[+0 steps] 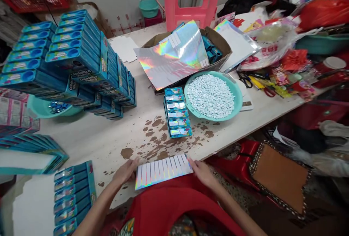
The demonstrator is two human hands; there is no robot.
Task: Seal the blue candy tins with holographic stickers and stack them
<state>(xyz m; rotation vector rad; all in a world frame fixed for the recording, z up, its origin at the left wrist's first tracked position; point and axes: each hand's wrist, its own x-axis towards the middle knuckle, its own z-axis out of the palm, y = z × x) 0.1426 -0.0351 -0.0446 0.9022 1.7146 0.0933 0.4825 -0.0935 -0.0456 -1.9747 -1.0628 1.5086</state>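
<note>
A shiny rainbow-foil sheet of white strip stickers [163, 172] is stretched between my hands at the table's front edge, tilted toward me. My left hand [127, 172] grips its left end, with the fingers partly hidden. At the right end, my right hand [202, 173] pinches the sheet's corner. Just beyond it, a short row of small blue boxes [178, 114] lies on the table, with shiny strips on several of them. Touching that row on its right is a turquoise basin [239, 99] filled with pale blue pellets [211, 96].
Tall stacks of blue boxes [89, 58] stand at the left, beside a turquoise bowl [38, 110]. Another box row [65, 199] lies front left. Behind is a carton [226, 45] with foil sheets [177, 58] on top. Scissors [245, 80] and packets lie right; a red chair [245, 159] stands lower right.
</note>
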